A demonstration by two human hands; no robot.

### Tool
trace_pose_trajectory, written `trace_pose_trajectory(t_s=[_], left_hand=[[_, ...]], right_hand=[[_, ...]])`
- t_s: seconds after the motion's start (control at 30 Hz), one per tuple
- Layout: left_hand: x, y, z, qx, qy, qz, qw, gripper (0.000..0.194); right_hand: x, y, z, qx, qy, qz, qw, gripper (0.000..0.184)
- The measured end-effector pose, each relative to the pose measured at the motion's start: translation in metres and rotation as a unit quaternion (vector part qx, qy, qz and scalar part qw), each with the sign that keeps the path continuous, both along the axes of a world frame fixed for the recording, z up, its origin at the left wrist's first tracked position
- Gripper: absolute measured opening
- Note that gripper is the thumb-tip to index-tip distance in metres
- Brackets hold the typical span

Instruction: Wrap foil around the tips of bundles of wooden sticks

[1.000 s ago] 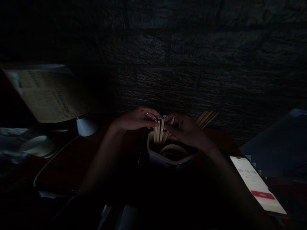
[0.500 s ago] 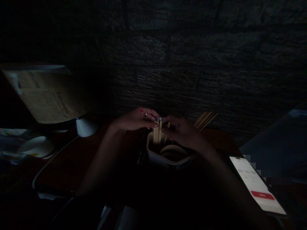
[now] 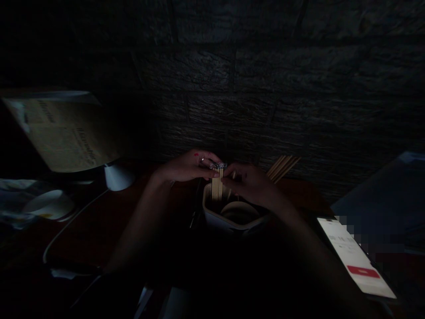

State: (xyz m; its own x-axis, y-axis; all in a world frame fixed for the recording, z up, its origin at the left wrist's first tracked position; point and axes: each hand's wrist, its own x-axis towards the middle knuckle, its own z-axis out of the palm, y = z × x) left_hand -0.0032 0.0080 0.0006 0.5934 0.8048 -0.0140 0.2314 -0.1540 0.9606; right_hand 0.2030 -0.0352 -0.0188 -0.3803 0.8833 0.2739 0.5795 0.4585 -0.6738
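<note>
A bundle of pale wooden chopsticks (image 3: pixel 217 188) stands upright over the left part of a light-rimmed bin (image 3: pixel 207 212). Its top end has a dark, shiny patterned band. My left hand (image 3: pixel 186 166), with a ring on one finger, grips the bundle near the top from the left. From the right, the fingertips of my right hand (image 3: pixel 249 181) are closed against the bundle's upper side. A short pale stick shows by the right fingers; whether they hold it I cannot tell. Inside the bin sits a round bowl-like thing (image 3: pixel 241 209).
More sticks (image 3: pixel 282 168) lean behind my right hand. At right lies a lit phone (image 3: pixel 357 257). A lamp with a printed shade (image 3: pixel 66 133) stands on the left, a white cup (image 3: pixel 49 204) and cable (image 3: pixel 63 226) near it. A dark brick wall (image 3: pixel 206 66) rises behind.
My right fingertips have shifted slightly left and down along the bundle, and more of the patterned top shows. My left hand keeps its grip almost unmoved.
</note>
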Motion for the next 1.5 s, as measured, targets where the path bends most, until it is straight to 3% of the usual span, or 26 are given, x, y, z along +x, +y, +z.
trace_pose_trajectory(t_s=[0.4,0.97,1.13,1.3,1.4,1.5], left_hand=[[0.001,0.003,-0.004,0.01,0.004,-0.004,1.0,0.035],[0.008,0.005,-0.011,0.022,-0.023,-0.023,0.999,0.031],[0.008,0.004,-0.012,0.027,-0.011,-0.022,0.999,0.031],[0.012,0.004,-0.012,0.059,-0.018,-0.042,0.997,0.028],[0.012,0.006,-0.012,0.066,0.0,-0.046,0.997,0.03],[0.011,0.006,-0.013,0.073,0.003,-0.05,0.996,0.031]], right_hand=[[0.01,-0.003,0.004,-0.025,0.031,0.045,0.998,0.011],[0.029,-0.008,0.012,-0.014,0.085,0.013,0.996,0.022],[0.032,-0.016,0.023,0.026,0.1,0.012,0.995,0.008],[0.038,-0.03,0.036,0.08,0.134,-0.007,0.988,0.012],[0.04,-0.031,0.036,0.103,0.127,-0.032,0.986,0.01],[0.037,-0.024,0.029,0.075,0.095,-0.021,0.992,0.01]])
